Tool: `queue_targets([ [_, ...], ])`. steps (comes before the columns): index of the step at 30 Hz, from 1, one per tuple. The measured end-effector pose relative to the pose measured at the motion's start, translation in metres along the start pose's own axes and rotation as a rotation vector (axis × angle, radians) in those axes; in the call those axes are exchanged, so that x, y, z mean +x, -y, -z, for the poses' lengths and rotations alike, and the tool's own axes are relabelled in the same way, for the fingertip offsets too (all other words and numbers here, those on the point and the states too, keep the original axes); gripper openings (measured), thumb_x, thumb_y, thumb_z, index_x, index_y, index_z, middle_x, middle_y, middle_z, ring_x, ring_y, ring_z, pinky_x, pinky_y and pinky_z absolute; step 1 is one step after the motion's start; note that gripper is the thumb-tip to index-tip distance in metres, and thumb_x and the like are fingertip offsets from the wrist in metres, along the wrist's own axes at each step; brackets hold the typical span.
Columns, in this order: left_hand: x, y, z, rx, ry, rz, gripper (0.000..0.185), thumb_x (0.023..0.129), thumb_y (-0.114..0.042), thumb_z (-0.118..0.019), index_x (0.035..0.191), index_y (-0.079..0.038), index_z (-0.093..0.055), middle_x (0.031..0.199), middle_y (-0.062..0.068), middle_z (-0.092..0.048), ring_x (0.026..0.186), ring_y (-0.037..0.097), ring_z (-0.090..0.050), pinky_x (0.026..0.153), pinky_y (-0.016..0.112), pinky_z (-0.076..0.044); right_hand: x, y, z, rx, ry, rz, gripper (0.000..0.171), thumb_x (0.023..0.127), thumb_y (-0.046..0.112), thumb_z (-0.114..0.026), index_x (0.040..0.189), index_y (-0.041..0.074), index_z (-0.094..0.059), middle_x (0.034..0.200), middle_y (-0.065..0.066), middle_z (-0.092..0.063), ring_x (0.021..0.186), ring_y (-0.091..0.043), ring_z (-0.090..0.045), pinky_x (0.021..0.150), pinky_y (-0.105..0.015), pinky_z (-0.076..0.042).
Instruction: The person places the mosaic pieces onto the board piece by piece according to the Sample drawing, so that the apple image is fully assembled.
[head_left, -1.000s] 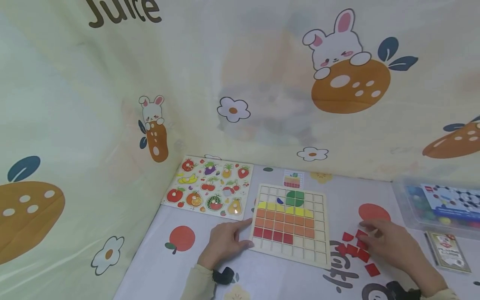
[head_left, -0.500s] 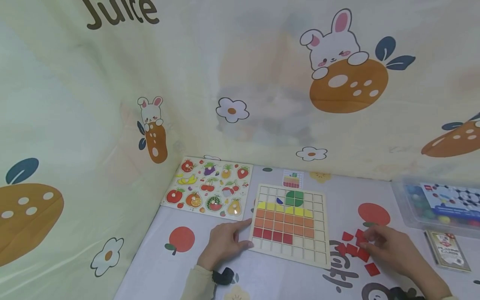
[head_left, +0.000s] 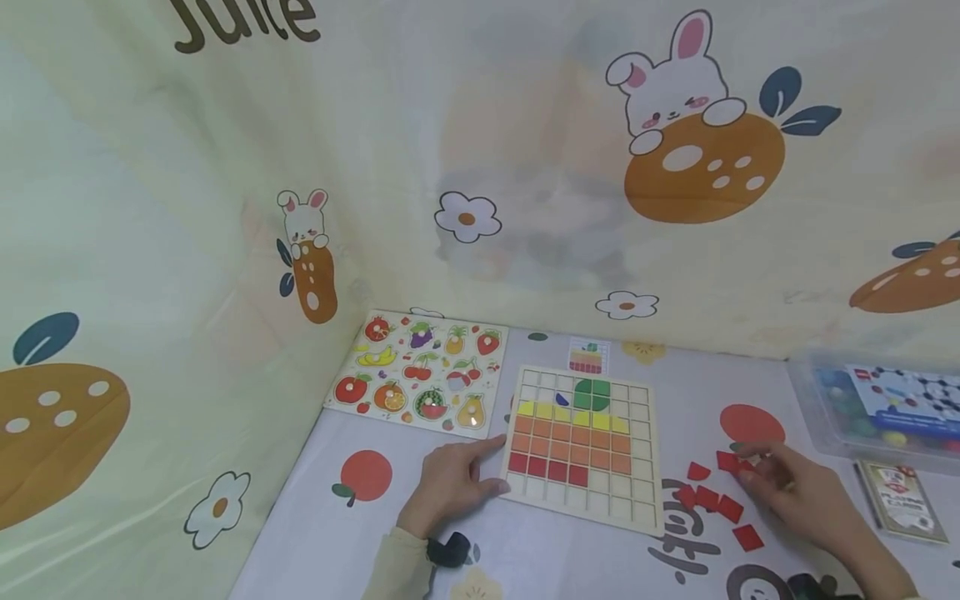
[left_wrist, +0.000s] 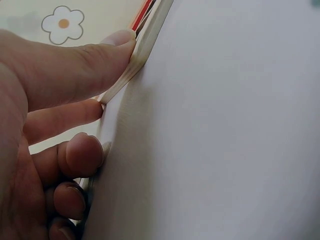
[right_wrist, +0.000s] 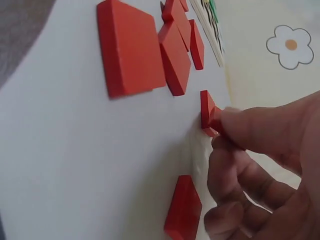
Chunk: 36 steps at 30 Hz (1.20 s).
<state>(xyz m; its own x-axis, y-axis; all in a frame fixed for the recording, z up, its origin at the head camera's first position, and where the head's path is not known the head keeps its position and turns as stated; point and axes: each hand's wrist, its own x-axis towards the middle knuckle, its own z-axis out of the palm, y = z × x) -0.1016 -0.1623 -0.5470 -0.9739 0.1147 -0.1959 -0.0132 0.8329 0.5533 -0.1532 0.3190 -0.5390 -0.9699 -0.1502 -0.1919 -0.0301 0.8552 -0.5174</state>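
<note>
The wooden grid board lies in the middle, holding a green leaf shape, a small blue piece and rows of yellow, orange and red tiles. My left hand rests at its left side, index finger and thumb touching the edge; the left wrist view shows both tips there and the other fingers bent. To the right of the board lie several loose red tiles. Over the upper ones, my right hand pinches a small red tile between thumb and fingers, close to another red tile.
Behind the board stands a small pattern card. A fruit puzzle board lies at the back left. On the right are a clear plastic box with coloured contents and a small card box. Printed curtains rise behind the table.
My right hand has drawn slightly back to the right, its fingers now at the uppermost red tiles. The left hand and the board stay put; the head view has shifted a little.
</note>
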Motion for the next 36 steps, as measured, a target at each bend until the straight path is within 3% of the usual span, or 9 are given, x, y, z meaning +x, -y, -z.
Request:
queue_targets([
  [7,0.0,0.0,-0.001,0.001,-0.004,0.003,0.067,0.087,-0.044,-0.086,0.149,-0.033,-0.063,0.066,-0.007,-0.048,0.061,0.008,-0.042,0.064,0.026,-0.031,0.0,0.0,0.0,0.045,-0.059,-0.022,0.056,0.098,0.044,-0.076,0.134,0.003,-0.067,0.102,-0.015,-0.075,0.077,-0.018,-0.063,0.058,-0.026,-0.052],
  [13,0.001,-0.001,-0.001,-0.004,0.0,0.015,0.067,0.088,-0.044,-0.086,0.15,-0.034,-0.062,0.067,-0.007,-0.048,0.061,0.009,-0.043,0.065,0.027,-0.032,0.003,0.005,0.008,0.06,-0.166,-0.059,0.056,0.1,0.035,-0.075,0.14,-0.001,-0.061,0.121,-0.03,-0.072,0.095,-0.039,-0.071,0.061,-0.023,-0.053],
  [18,0.002,-0.001,-0.001,0.0,-0.002,0.015,0.068,0.087,-0.044,-0.086,0.15,-0.034,-0.062,0.067,-0.007,-0.048,0.061,0.009,-0.043,0.064,0.026,-0.032,0.006,0.013,0.02,0.065,-0.332,-0.074,0.053,0.105,0.032,-0.068,0.143,-0.003,-0.058,0.123,-0.037,-0.067,0.103,-0.052,-0.066,0.06,-0.017,-0.045],
  [22,0.001,-0.001,-0.001,0.007,-0.006,0.015,0.067,0.087,-0.044,-0.086,0.149,-0.034,-0.062,0.066,-0.007,-0.047,0.061,0.009,-0.042,0.064,0.026,-0.031,0.002,0.025,0.018,0.092,-0.394,-0.03,0.048,0.104,0.028,-0.07,0.141,-0.002,-0.062,0.121,-0.033,-0.069,0.102,-0.045,-0.066,0.062,-0.006,-0.038],
  [25,0.001,0.0,-0.001,0.007,-0.007,0.013,0.067,0.087,-0.044,-0.086,0.149,-0.034,-0.062,0.067,-0.006,-0.047,0.061,0.009,-0.042,0.065,0.027,-0.032,-0.001,0.038,0.008,0.106,-0.393,-0.005,0.044,0.101,0.026,-0.074,0.137,0.002,-0.066,0.116,-0.026,-0.073,0.094,-0.028,-0.068,0.064,-0.006,-0.041],
  [28,0.001,0.0,-0.001,0.007,-0.005,0.015,0.068,0.087,-0.044,-0.086,0.15,-0.034,-0.062,0.067,-0.007,-0.047,0.061,0.008,-0.042,0.065,0.027,-0.032,-0.002,0.055,-0.008,0.114,-0.379,0.02,0.04,0.099,0.023,-0.077,0.133,0.005,-0.069,0.106,-0.018,-0.076,0.084,-0.015,-0.064,0.065,-0.01,-0.044],
  [31,0.001,0.001,-0.001,0.007,-0.007,0.011,0.067,0.087,-0.045,-0.086,0.149,-0.035,-0.062,0.066,-0.007,-0.047,0.061,0.008,-0.042,0.064,0.027,-0.032,-0.003,0.073,-0.027,0.119,-0.36,0.064,0.037,0.096,0.019,-0.08,0.13,0.008,-0.071,0.095,-0.011,-0.075,0.078,-0.013,-0.061,0.061,-0.016,-0.045],
  [36,0.001,0.001,-0.001,0.0,-0.002,0.006,0.066,0.088,-0.046,-0.085,0.149,-0.035,-0.062,0.066,-0.007,-0.047,0.06,0.008,-0.042,0.064,0.027,-0.032,-0.008,0.099,-0.057,0.127,-0.278,0.129,0.036,0.093,0.016,-0.084,0.127,0.013,-0.074,0.092,0.0,-0.072,0.076,-0.011,-0.057,0.062,-0.021,-0.047],
])
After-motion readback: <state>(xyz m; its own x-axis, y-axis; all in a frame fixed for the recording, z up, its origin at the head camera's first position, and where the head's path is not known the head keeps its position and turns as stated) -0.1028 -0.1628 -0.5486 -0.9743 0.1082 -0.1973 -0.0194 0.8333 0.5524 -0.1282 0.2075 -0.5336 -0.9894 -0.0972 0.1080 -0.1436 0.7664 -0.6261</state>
